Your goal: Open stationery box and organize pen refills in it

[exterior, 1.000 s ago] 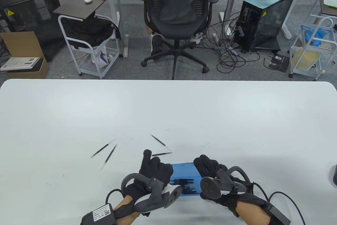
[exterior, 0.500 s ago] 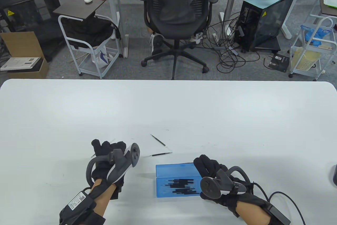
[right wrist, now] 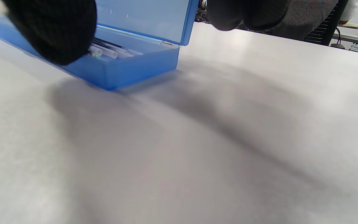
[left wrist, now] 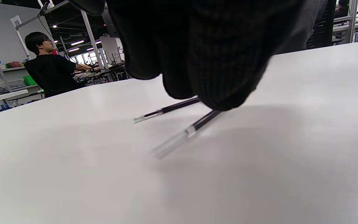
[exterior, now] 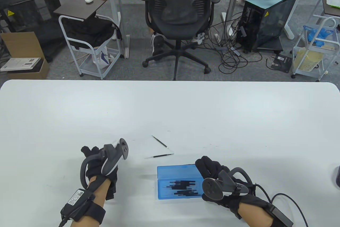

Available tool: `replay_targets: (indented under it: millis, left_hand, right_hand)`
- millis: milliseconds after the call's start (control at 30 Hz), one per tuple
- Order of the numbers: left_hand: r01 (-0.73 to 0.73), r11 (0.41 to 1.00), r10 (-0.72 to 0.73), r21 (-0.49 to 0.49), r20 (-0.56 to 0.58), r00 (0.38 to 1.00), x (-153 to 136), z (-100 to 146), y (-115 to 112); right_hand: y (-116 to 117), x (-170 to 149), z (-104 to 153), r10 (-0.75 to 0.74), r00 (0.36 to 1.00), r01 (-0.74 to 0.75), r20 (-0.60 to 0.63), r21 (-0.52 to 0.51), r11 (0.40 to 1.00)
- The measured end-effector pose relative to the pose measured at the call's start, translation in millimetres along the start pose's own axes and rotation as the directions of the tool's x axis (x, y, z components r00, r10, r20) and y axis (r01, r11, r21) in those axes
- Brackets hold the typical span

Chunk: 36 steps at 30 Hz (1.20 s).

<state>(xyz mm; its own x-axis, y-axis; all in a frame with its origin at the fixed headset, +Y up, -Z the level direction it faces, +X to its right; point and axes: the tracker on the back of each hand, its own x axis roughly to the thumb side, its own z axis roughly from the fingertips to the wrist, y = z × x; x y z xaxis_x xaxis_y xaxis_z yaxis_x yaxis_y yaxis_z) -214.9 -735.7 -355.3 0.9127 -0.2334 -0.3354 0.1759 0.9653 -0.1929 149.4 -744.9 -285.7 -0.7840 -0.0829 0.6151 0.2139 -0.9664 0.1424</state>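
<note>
A blue translucent stationery box (exterior: 177, 171) lies open near the front edge, with several dark pen refills (exterior: 183, 187) in its tray. My right hand (exterior: 205, 167) holds the box's right end: the thumb (right wrist: 51, 31) sits in the tray of the box (right wrist: 129, 68) and the fingers (right wrist: 244, 12) are behind the raised lid. My left hand (exterior: 89, 152) is down on the table to the left. Its fingertips (left wrist: 225, 90) close over the dark ends of two refills (left wrist: 166, 109) that lie on the white table. Two more loose refills (exterior: 160, 141) lie between the hands.
The white table (exterior: 170, 110) stretches far beyond the hands. A black office chair (exterior: 180, 12) stands past its far edge, among carts and computer cases. A person (left wrist: 48, 71) sits at another desk in the left wrist view.
My left hand has left the box and moved left onto the two refills lying there. The box stays open and my right hand has not moved.
</note>
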Motion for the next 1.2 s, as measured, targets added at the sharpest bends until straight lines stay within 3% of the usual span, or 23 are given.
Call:
replay_targets:
  millis: [533, 1200]
  left_hand:
    - [0.012, 0.999, -0.013, -0.031, -0.029, 0.999, -4, -7, -17]
    - [-0.039, 0.999, 0.039, -0.014, -0.007, 0.999, -1, -4, -20]
  right_hand:
    - [0, 0, 0, 0.001, 1.000, -0.001, 0.000, 0.000, 1.000]
    - [0, 0, 0, 0.006, 1.000, -0.006, -0.003, -0.001, 1.000]
